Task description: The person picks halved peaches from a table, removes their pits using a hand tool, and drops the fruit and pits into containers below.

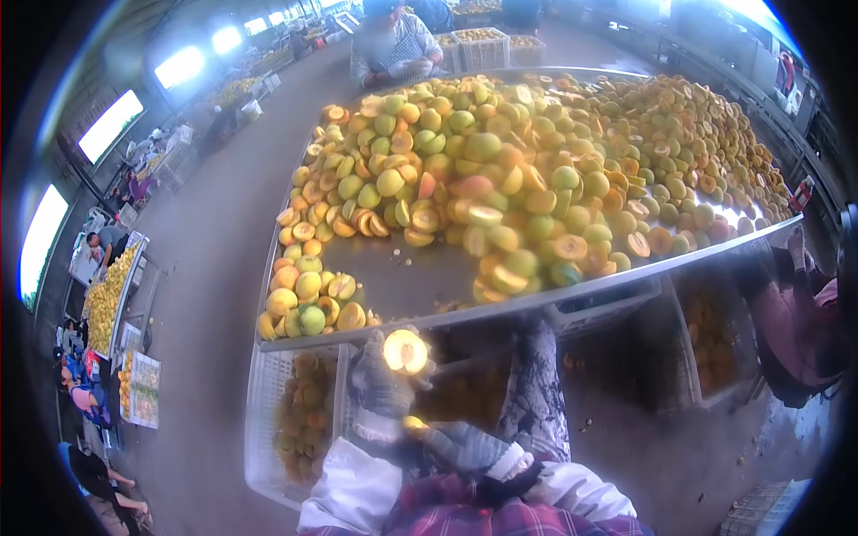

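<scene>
My left hand [380, 380], in a grey glove, is closed around a peach half [405, 351], its pale cut face and darker middle turned up, just below the table's near edge. Lower and to the right, my gloved right hand [465, 446] is closed near my lap. A small bright yellow thing [414, 422] shows at its fingertips; its kind is too small to tell. Before me a metal table [402, 272] carries a big heap of yellow and green peaches [483, 147], many cut in half. A smaller group of peaches [308, 286] lies at its near left corner.
Below the table stand a white crate [255, 420] of fruit at left and another crate [693, 357] at right. Across the table sits a person [393, 49]; another person [804, 313] is at the right edge. Other fruit tables [112, 299] line the left.
</scene>
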The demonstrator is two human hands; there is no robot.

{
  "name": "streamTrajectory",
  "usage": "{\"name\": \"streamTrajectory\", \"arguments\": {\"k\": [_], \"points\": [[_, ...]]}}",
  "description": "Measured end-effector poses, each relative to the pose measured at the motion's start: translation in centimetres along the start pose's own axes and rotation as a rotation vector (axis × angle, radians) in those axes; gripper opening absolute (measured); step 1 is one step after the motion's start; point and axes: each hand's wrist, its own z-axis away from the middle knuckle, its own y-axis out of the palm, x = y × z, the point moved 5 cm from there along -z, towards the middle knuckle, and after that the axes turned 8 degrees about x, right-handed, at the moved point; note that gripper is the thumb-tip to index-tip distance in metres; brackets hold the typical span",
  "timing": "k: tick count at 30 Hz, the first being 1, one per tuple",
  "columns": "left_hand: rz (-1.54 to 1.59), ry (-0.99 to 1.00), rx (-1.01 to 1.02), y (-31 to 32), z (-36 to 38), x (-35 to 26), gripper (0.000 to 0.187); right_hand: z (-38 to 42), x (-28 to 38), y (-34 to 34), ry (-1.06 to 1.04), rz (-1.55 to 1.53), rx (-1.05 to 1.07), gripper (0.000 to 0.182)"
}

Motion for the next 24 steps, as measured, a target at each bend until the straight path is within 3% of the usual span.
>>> {"name": "streamTrajectory", "arguments": {"k": [1, 2, 3, 5, 6, 7, 9, 10, 12, 13, 15, 16, 17, 18, 19, 20, 21, 22, 24], "points": [[0.039, 0.0, 0.005, -0.8, 0.6, 0.6, 0.039, -1.0, -2.2, 1.5, 0.056, 0.049, 0.017, 0.038], [0.078, 0.005, 0.01, -1.7, 1.0, 1.0, 0.037, -0.8, -0.4, 1.6, 0.167, -0.187, 0.014, 0.039], [0.115, 0.017, 0.016, -2.5, 1.1, 1.2, 0.036, -0.7, -1.4, 2.4, 0.173, -0.186, 0.025, 0.039], [0.188, 0.037, 0.027, -3.8, 1.6, 1.5, 0.032, 0.3, -3.4, 3.3, 0.075, -0.83, -0.074, 0.038], [0.124, 0.0, 0.024, -4.6, 1.8, 1.5, 0.036, 0.7, -3.3, 2.7, 0.068, -0.498, -0.059, 0.034], [0.13, -0.004, 0.02, -5.2, 1.8, 1.9, 0.036, 0.8, -3.2, 2.2, 0.077, -0.498, -0.058, 0.034], [0.201, -0.041, 0.165, -5.0, 1.8, 2.6, 0.043, 1.5, 0.4, 0.6, -0.297, 0.575, -0.284, 0.031], [0.204, -0.049, 0.168, -4.7, 2.1, 3.2, 0.043, 1.1, 0.0, 0.4, -0.241, 0.385, -0.35, 0.033], [-0.166, 0.357, -0.066, -3.0, 4.1, 1.6, 0.041, 0.7, 2.1, -0.4, -0.214, 0.407, -0.386, 0.033], [-0.164, 0.349, -0.059, -1.6, 5.0, 1.3, 0.041, 0.3, 3.2, -1.1, -0.199, 0.43, -0.417, 0.033], [-0.956, 0.708, -0.1, 2.4, 7.4, -1.0, 0.033, -0.7, 3.4, -1.5, -0.123, 0.365, -0.433, 0.037], [-0.958, 0.703, -0.092, 3.8, 7.2, -0.1, 0.033, -1.3, 2.2, -1.5, 0.02, 0.199, -0.428, 0.041], [-0.904, 0.878, -0.228, 5.2, 7.7, 0.2, 0.029, -1.8, 0.9, -1.5, 0.16, 0.033, -0.419, 0.046], [-0.841, 1.05, -0.366, 5.8, 8.4, 0.2, 0.024, -2.1, 0.1, -1.3, 0.162, 0.03, -0.424, 0.046], [-0.841, 1.047, -0.361, 5.3, 8.4, -0.4, 0.024, -2.3, 0.1, -1.2, -0.025, 0.148, -0.493, 0.039], [-1.19, 1.138, -0.265, 5.5, 8.6, -1.4, 0.023, -2.0, 0.5, -1.0, -0.214, 0.266, -0.558, 0.044], [-1.541, 1.211, -0.153, 6.5, 8.8, -1.7, 0.024, -1.9, 0.3, -1.1, -0.211, 0.263, -0.563, 0.044], [-1.544, 1.208, -0.145, 7.9, 9.3, -1.4, 0.024, -1.8, 0.0, -1.0, -0.207, 0.235, -0.548, 0.046], [-0.626, 0.637, -0.386, 7.4, 8.8, -0.4, 0.025, -1.7, -0.6, -1.0, -0.197, 0.193, -0.538, 0.048]]}}
